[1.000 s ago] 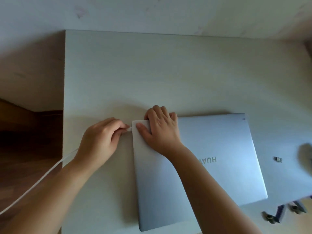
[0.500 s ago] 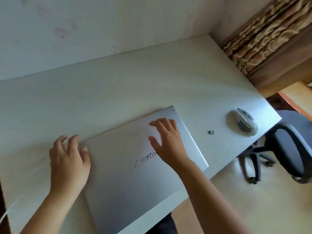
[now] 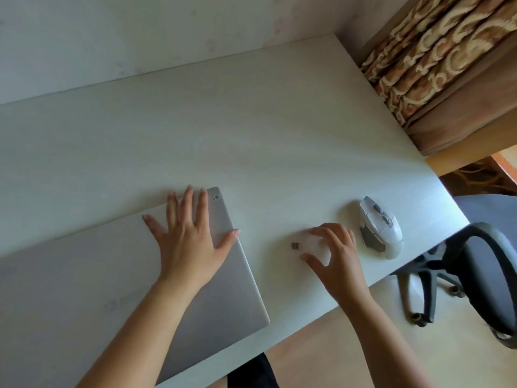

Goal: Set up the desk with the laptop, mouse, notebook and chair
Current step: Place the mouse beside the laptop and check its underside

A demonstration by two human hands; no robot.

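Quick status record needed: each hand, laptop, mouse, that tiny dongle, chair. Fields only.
left hand: flat, fingers spread, resting on the laptop lid
right hand: fingers curled over the desk, reaching at the dongle, not yet gripping it
laptop: closed, at the desk's near edge
dongle: on the desk between laptop and mouse
mouse: white, on the desk, untouched
chair: beside the desk's right end
notebook: not in view

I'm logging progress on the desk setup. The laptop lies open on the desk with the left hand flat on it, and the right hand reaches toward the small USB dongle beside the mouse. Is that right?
Not quite: the laptop is closed, lid down, as the head view shows. The rest holds: the left hand lies flat on it, and the right hand reaches toward the small USB dongle beside the mouse on the desk.
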